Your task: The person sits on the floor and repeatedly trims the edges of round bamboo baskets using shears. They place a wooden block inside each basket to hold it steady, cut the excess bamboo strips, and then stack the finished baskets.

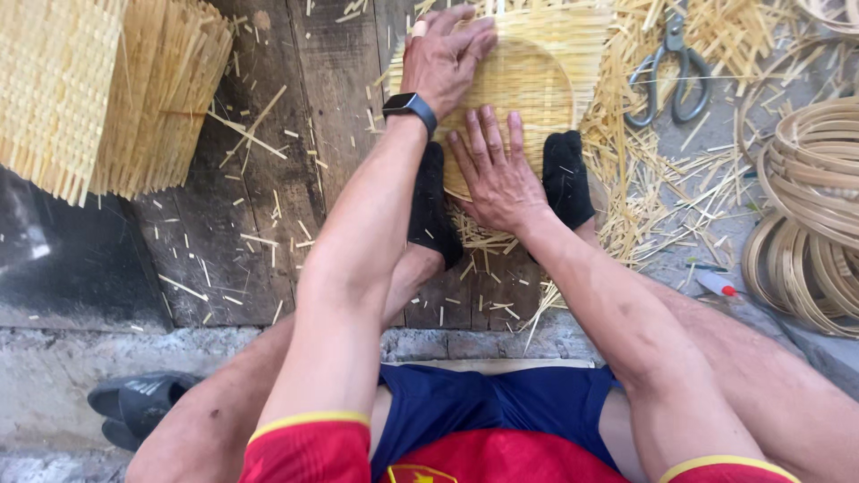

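Note:
A woven bamboo mat (537, 72) with a round dished middle lies on dark wooden boards (268, 206). My left hand (445, 55), with a black watch on the wrist, presses flat on its left part. My right hand (495, 170) lies palm down on its near edge, fingers spread. My two feet in black socks (565, 174) pin the mat's near edge on either side of the right hand. Neither hand grips anything.
Metal scissors (667, 72) lie on bamboo strips at the upper right. Coiled bamboo hoops (810, 215) are stacked at the right, a red-capped marker (716, 284) beside them. Stacked woven mats (98, 89) stand at the upper left. Black sandals (139, 407) sit lower left.

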